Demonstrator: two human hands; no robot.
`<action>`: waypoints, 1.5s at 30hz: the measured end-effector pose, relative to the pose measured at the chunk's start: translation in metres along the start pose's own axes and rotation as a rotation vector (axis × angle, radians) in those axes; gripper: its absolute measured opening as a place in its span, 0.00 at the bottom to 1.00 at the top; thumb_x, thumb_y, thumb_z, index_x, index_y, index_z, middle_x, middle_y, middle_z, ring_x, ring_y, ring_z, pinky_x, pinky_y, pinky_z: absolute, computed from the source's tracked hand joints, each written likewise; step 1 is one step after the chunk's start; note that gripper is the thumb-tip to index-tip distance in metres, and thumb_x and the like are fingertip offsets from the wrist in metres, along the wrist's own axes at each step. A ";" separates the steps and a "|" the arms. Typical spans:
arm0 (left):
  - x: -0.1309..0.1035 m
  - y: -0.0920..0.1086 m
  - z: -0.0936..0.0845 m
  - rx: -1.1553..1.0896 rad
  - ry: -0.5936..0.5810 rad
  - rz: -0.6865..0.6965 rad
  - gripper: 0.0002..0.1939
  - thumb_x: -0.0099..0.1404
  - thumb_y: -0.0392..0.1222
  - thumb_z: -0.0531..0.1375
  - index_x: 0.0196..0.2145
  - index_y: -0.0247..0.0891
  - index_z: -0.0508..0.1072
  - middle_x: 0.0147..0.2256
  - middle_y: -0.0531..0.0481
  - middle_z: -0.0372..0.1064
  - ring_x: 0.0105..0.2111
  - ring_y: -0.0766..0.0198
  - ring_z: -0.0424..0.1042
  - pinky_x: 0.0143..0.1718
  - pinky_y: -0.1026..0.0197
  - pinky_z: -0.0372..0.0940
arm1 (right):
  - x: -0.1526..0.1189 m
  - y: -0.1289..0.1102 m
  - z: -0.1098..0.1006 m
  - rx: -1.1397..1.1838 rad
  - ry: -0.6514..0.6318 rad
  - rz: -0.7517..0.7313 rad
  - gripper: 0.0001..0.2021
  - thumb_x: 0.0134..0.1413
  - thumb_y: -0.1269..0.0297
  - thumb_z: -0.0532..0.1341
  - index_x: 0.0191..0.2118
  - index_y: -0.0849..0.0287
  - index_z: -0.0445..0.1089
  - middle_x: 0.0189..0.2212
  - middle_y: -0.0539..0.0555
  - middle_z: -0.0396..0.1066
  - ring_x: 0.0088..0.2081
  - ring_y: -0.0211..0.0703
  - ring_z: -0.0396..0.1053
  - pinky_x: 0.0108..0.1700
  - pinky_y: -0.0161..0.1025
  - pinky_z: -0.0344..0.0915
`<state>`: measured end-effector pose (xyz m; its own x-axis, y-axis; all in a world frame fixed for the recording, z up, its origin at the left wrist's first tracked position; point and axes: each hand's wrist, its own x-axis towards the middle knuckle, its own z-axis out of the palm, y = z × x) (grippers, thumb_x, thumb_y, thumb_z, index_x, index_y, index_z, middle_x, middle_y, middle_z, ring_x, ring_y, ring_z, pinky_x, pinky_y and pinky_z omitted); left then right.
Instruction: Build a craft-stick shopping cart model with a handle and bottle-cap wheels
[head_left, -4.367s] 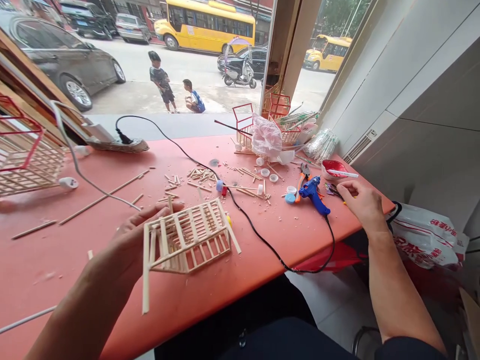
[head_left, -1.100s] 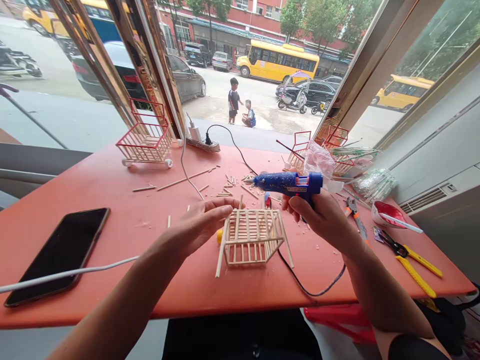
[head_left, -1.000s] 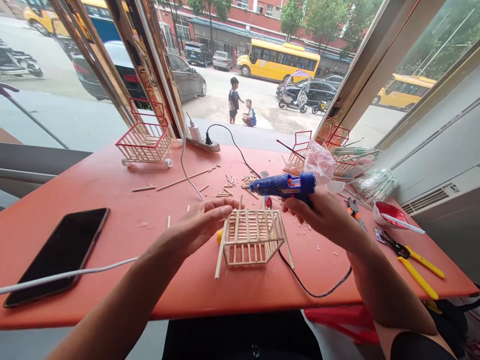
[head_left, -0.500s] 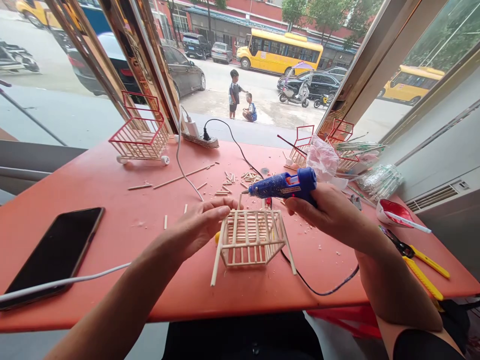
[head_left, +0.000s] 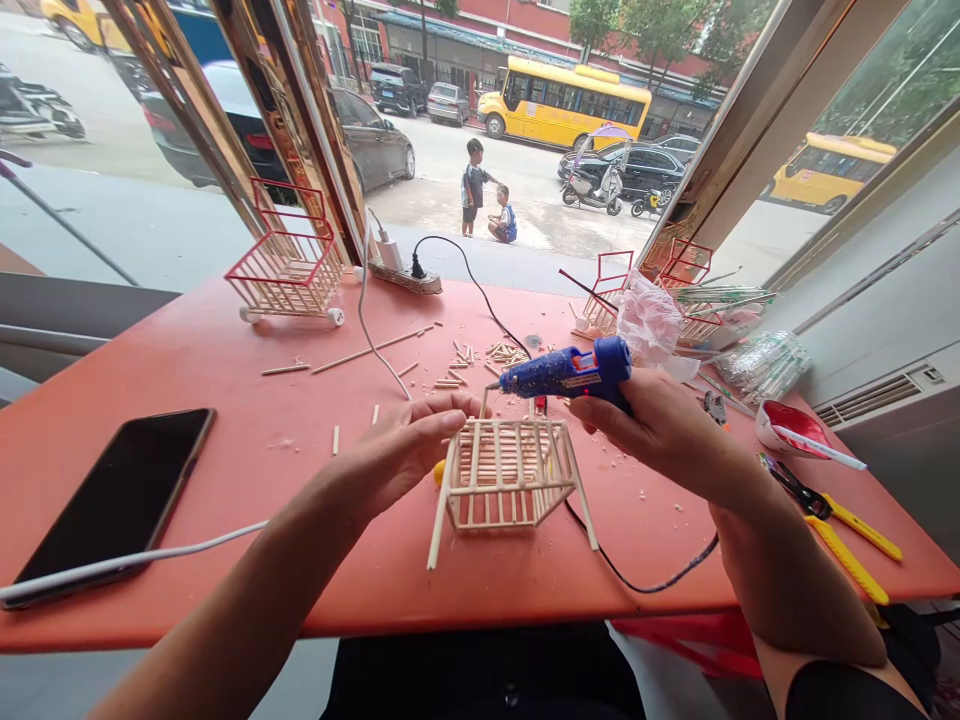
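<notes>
In front of me a small basket frame of thin wooden sticks (head_left: pixel 513 490) rests on the orange table, with two longer sticks slanting down toward the near edge. My left hand (head_left: pixel 420 435) is closed on its far left corner, thumb on top, the other fingertips partly hidden. My right hand (head_left: pixel 645 415) grips a blue glue gun (head_left: pixel 559 372), its small lamp glowing red. The gun's nozzle points left, at the top of a short upright stick (head_left: pixel 484 402) at that corner; whether they touch I cannot tell. Cut stick pieces (head_left: pixel 506 353) lie beyond.
A red-trimmed stick cart (head_left: pixel 289 270) stands back left beside a power strip (head_left: pixel 406 277). A phone (head_left: pixel 112 500) and white cable lie left. Yellow-handled pliers (head_left: pixel 847 515), a red bowl (head_left: pixel 795 430) and a plastic bag (head_left: pixel 649 315) are right. The gun's black cord (head_left: pixel 660 583) curves nearby.
The view has shifted slightly, moving the scene a little to the right. Both hands keep their hold, and the glue gun's nozzle stays by the short upright stick.
</notes>
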<state>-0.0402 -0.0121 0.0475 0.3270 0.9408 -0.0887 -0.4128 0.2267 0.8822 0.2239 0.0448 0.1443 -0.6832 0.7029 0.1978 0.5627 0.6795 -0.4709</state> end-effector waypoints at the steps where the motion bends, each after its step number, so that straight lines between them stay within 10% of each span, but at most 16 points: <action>1: 0.000 0.000 0.000 0.002 0.000 0.002 0.19 0.59 0.52 0.73 0.40 0.35 0.81 0.35 0.46 0.77 0.32 0.61 0.75 0.39 0.61 0.70 | 0.000 0.000 0.000 -0.002 -0.003 0.002 0.25 0.68 0.43 0.54 0.26 0.57 0.67 0.21 0.50 0.68 0.22 0.36 0.60 0.28 0.38 0.53; 45: 0.001 -0.003 0.006 -0.048 0.007 0.035 0.18 0.57 0.53 0.74 0.36 0.35 0.80 0.33 0.47 0.75 0.33 0.62 0.74 0.38 0.63 0.71 | -0.001 -0.003 0.003 -0.003 0.009 -0.039 0.22 0.70 0.46 0.56 0.37 0.59 0.77 0.22 0.50 0.69 0.25 0.38 0.63 0.31 0.36 0.57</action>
<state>-0.0339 -0.0137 0.0474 0.3056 0.9501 -0.0620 -0.4641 0.2055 0.8616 0.2208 0.0415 0.1428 -0.7008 0.6773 0.2238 0.5368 0.7073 -0.4600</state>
